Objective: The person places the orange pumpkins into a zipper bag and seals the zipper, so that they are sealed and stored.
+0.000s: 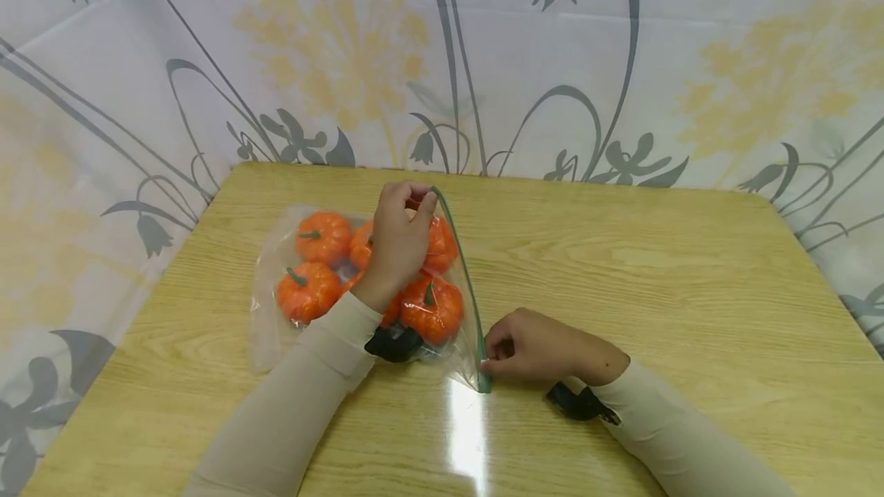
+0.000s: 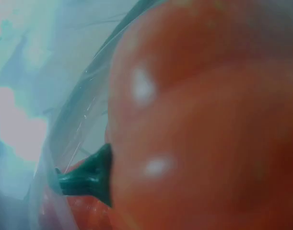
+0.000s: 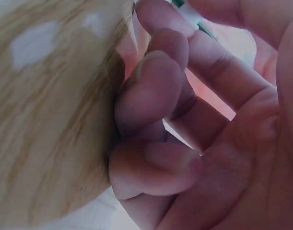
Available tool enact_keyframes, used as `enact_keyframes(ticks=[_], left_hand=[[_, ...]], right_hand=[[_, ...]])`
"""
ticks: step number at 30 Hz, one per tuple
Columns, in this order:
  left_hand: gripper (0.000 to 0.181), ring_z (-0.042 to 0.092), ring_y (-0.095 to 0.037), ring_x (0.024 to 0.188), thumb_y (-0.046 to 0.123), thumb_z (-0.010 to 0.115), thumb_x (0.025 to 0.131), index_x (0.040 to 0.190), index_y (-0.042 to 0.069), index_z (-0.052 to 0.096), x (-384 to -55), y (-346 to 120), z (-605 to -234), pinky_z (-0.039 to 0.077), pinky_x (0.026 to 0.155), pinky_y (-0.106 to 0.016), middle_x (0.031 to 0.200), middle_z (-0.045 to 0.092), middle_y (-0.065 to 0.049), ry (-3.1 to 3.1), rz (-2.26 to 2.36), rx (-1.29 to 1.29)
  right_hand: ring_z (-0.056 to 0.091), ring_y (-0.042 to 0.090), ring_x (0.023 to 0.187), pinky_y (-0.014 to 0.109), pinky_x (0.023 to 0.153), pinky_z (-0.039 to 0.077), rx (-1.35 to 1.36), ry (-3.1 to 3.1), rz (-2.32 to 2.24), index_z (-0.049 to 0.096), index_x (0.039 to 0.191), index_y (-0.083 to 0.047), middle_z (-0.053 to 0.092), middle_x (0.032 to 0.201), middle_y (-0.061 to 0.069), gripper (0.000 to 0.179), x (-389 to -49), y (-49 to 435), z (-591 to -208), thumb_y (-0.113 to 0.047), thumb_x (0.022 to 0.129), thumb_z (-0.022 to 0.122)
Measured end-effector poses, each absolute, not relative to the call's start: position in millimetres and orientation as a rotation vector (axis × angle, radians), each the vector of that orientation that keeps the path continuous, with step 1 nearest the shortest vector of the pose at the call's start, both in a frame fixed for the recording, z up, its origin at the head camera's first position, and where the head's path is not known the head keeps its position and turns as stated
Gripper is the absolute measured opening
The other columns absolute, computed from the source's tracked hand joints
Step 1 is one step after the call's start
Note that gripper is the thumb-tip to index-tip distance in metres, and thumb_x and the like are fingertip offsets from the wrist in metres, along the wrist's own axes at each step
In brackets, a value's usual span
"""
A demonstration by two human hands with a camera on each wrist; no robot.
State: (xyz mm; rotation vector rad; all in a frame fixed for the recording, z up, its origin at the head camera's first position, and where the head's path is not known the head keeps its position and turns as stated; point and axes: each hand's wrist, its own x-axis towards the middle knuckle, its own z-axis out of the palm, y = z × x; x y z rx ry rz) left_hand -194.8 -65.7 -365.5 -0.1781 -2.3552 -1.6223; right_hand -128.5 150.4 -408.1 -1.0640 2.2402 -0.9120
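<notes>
A clear zip bag (image 1: 265, 313) with a green closure strip lies on the table, holding several small orange pumpkins (image 1: 309, 294) with green stems. My left hand (image 1: 400, 240) reaches over the bag and pinches the far end of the green strip (image 1: 459, 251). At the strip's near end, thumb and forefinger of my right hand (image 1: 528, 345) pinch a small white slider (image 1: 485, 366). The right wrist view shows that hand's other fingers (image 3: 151, 91) curled close to the tabletop. One pumpkin (image 2: 199, 115) behind clear plastic fills most of the left wrist view.
The wooden table (image 1: 656, 274) extends to both sides of the bag. Behind it hangs a floral-patterned cloth (image 1: 511, 60), which also runs along the left side. A bright reflection lies on the table near the bag's lower right corner.
</notes>
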Motion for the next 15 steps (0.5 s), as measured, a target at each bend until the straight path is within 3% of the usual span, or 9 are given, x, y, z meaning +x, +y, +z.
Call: enact_keyframes(ticks=[9, 15], left_hand=[[0.023, 0.055, -0.027, 0.106, 0.019, 0.055, 0.103, 0.116, 0.003, 0.065, -193.7, -65.9, -364.7, 0.049, 0.087, -0.039, 0.116, 0.053, -0.012, -2.402, -1.612, -0.218], [0.041, 0.056, -0.026, 0.12, 0.019, 0.054, 0.102, 0.142, 0.016, 0.054, -191.7, -65.1, -366.6, 0.048, 0.1, -0.046, 0.127, 0.058, -0.008, -2.614, -1.418, -0.305]], right_hand=[[0.038, -0.005, 0.055, 0.015, 0.053, 0.033, -1.117, 2.254, -0.854, 0.059, 0.062, -0.017, 0.043, 0.062, -0.017, 0.029, -129.3, 150.0, -407.6, -0.016, 0.089, 0.071], [0.035, -0.004, 0.052, 0.015, 0.053, 0.032, -1.037, 2.195, -0.9, 0.052, 0.059, -0.017, 0.039, 0.058, -0.016, 0.038, -131.3, 153.4, -407.6, -0.022, 0.094, 0.067]])
